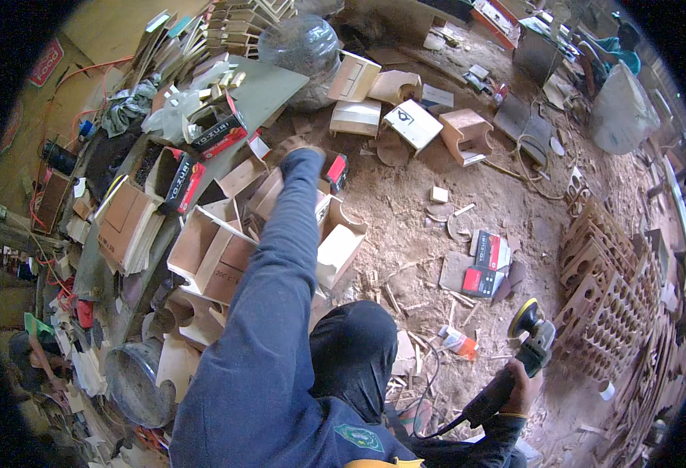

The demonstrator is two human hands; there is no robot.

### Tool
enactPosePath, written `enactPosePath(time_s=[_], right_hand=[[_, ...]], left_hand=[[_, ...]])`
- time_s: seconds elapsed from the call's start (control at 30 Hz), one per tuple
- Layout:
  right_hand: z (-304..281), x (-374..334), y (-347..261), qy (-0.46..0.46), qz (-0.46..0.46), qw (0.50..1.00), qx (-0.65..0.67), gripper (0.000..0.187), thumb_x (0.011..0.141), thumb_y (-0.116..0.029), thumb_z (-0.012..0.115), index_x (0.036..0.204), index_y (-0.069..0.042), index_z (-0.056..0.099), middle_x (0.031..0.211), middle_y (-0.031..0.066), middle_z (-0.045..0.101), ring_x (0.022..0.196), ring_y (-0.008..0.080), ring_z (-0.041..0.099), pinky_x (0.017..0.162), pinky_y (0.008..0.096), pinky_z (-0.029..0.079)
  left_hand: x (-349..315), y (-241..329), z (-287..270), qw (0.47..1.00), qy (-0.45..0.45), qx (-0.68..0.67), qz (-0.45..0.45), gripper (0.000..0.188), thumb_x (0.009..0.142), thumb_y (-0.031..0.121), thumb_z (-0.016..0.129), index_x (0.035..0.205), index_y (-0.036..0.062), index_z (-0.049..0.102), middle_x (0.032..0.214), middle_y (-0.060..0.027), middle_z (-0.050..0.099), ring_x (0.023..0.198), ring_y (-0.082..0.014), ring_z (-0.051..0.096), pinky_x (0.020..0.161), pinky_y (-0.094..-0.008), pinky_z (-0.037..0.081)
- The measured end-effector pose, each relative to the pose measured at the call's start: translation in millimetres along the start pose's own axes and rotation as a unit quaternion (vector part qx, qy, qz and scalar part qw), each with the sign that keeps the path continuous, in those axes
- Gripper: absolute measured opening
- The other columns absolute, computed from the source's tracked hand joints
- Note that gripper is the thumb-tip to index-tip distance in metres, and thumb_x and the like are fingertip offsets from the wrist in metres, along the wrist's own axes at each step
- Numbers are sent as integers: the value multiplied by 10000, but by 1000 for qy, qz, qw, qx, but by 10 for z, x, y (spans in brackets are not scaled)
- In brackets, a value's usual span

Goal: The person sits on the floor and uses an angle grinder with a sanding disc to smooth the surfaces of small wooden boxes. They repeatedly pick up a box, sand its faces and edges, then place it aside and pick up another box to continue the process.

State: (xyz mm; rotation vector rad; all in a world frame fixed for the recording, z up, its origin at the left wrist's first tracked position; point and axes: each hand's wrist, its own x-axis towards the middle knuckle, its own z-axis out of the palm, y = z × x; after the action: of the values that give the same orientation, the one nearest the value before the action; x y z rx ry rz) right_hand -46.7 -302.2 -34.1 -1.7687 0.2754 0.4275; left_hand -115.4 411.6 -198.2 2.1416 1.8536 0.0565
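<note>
My right hand (524,388) is closed round the body of an angle grinder (487,399), held up at the lower right. A yellow-edged round pad (524,317) is fitted to its head, and a dark cord trails from its rear end. My left arm stretches far forward over several open wooden boxes. At its end my left hand (299,146) is smeared and small, so its fingers do not show clearly. Close beside it are a red and black carton (336,171) and a pale wooden box (341,246). Another wooden box (216,253) lies left of my forearm.
More wooden boxes (467,139) lie ahead on the dusty floor. At right lean stacks of panels with round holes (604,312). A workbench (269,90) on the left bears cartons and wood pieces. An orange-labelled container (458,342) lies near the grinder. A person (620,51) sits far right.
</note>
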Motion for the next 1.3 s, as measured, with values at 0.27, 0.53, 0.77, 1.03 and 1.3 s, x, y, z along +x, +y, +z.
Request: enactPosePath(time_s=[0.27,0.53,0.77,1.03,1.3], right_hand=[[139,-51,-135,-50,-19,998,20,375,779,-120,807,1078,-13,609,871,72,665,674,183,628,619,332,519],[372,-122,-328,-38,-138,990,10,365,748,-113,827,1051,-22,645,845,56,664,678,175,636,616,320,528],[623,-231,-456,-89,-335,938,19,566,705,-77,849,1213,-43,603,1057,74,706,935,184,663,869,342,535],[612,-311,-509,10,-291,947,-138,623,701,-257,869,1206,-49,568,1002,215,729,940,341,739,804,420,568],[518,-225,-516,114,-232,943,-208,620,688,-296,834,1200,-53,582,992,237,721,922,426,716,806,482,564]], left_hand=[[320,-443,35,908,-348,201,118,736,916,605,587,1444,94,566,1488,-191,530,1331,-389,558,1128,-496,414],[-1038,581,-930,970,-11,118,213,526,862,329,719,1284,19,669,1294,-238,676,1195,-394,655,1046,-488,499],[-2221,1314,-1324,730,-30,-621,283,490,857,262,859,1230,33,640,1108,-62,724,950,-163,660,850,-334,538],[-3674,2000,-1056,635,-9,-720,278,470,845,284,883,1162,9,671,1079,-65,729,919,-164,662,869,-311,544],[-3928,2141,-820,641,-4,-712,286,436,847,319,877,1114,27,692,1055,-61,748,891,-162,676,834,-324,554]])
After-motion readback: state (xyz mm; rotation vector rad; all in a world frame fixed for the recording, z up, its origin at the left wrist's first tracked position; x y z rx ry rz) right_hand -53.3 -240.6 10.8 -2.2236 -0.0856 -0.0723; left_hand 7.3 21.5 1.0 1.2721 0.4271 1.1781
